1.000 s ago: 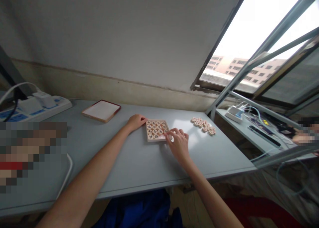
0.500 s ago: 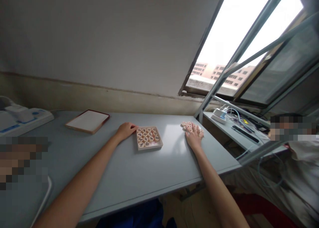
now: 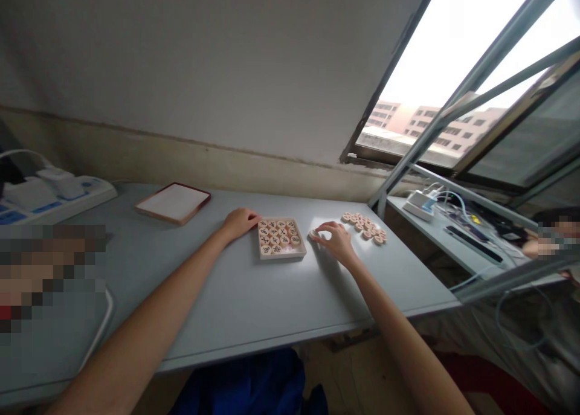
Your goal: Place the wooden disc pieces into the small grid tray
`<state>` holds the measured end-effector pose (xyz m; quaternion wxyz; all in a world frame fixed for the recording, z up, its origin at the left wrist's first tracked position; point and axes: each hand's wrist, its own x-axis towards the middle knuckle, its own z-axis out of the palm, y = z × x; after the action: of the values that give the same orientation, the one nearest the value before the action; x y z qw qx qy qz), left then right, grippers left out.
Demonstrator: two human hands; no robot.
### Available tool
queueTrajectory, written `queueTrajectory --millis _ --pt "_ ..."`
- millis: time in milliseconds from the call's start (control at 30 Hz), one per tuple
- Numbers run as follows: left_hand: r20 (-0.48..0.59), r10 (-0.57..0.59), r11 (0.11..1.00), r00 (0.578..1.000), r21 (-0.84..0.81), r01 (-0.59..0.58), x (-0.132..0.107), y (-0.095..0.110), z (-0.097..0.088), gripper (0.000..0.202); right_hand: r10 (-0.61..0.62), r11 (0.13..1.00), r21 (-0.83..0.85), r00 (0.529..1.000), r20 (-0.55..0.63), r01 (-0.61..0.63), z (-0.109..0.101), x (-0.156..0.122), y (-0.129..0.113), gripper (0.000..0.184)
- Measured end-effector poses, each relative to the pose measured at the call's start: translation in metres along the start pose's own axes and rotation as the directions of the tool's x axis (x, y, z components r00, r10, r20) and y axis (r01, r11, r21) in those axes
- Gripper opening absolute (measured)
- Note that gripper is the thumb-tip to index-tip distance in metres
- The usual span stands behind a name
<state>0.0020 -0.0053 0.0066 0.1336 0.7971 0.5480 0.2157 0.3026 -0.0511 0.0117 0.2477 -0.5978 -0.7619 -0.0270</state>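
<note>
A small wooden tray (image 3: 281,256) sits mid-table, filled with round wooden game pieces marked in black and red. My left hand (image 3: 240,221) rests curled against the tray's left edge. My right hand (image 3: 334,240) hovers just right of the tray, fingertips pinched on one round piece (image 3: 313,232). A loose cluster of several more pieces (image 3: 365,225) lies on the table beyond my right hand.
The grey table (image 3: 254,306) ends at its right edge near a window frame (image 3: 408,161). A flat red-edged lid (image 3: 173,202) lies at the back left. A power strip (image 3: 49,191) is far left. A side shelf (image 3: 453,234) holds chargers and cables.
My right hand left the tray, reached to the loose pile on the right, and has come back toward the tray pinching one piece. My left hand stayed at the tray's edge.
</note>
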Motion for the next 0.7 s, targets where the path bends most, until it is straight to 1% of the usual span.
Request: queueTrajectory --millis 67,133,233,300,367,433,533,600,700 --pt "0.003 0.001 1.000 1.000 -0.001 -0.001 0.000 0.000 0.000 0.045 -0.050 0.997 0.053 0.999 -0.005 0.050 -0.004 0.003 -0.014 0.025" --pt "0.005 0.008 1.000 1.000 -0.002 -0.008 0.000 0.000 -0.001 0.046 -0.137 0.986 0.099 0.990 0.017 0.135 -0.010 0.001 -0.029 0.026" --pt "0.007 0.011 1.000 1.000 0.004 -0.011 0.001 -0.001 0.000 0.048 -0.258 0.963 0.113 0.960 0.110 0.246 -0.015 -0.009 -0.049 0.026" --pt "0.008 0.011 1.000 1.000 0.011 -0.012 0.002 -0.002 0.001 0.048 -0.287 0.957 0.086 0.945 0.154 0.277 -0.014 -0.015 -0.057 0.029" --pt "0.011 0.008 1.000 1.000 0.017 -0.008 0.002 -0.003 0.002 0.048 -0.288 0.958 0.052 0.944 0.163 0.283 -0.009 -0.021 -0.061 0.037" --pt "0.014 -0.005 1.000 1.000 0.019 0.005 0.002 -0.002 0.002 0.048 -0.266 0.964 0.026 0.954 0.138 0.265 -0.005 -0.025 -0.063 0.038" --pt "0.019 -0.021 1.000 1.000 0.012 0.020 0.002 -0.001 0.001 0.048 -0.204 0.978 -0.022 0.977 0.054 0.206 -0.004 -0.031 -0.065 0.022" --pt "0.017 -0.018 1.000 1.000 0.007 0.018 0.001 -0.001 0.000 0.047 -0.183 0.981 -0.067 0.983 0.022 0.184 -0.008 -0.034 -0.066 0.016" --pt "0.022 -0.012 1.000 1.000 0.006 0.012 0.001 -0.001 0.000 0.046 -0.207 0.972 -0.102 0.977 0.050 0.211 -0.014 -0.039 -0.069 0.016"
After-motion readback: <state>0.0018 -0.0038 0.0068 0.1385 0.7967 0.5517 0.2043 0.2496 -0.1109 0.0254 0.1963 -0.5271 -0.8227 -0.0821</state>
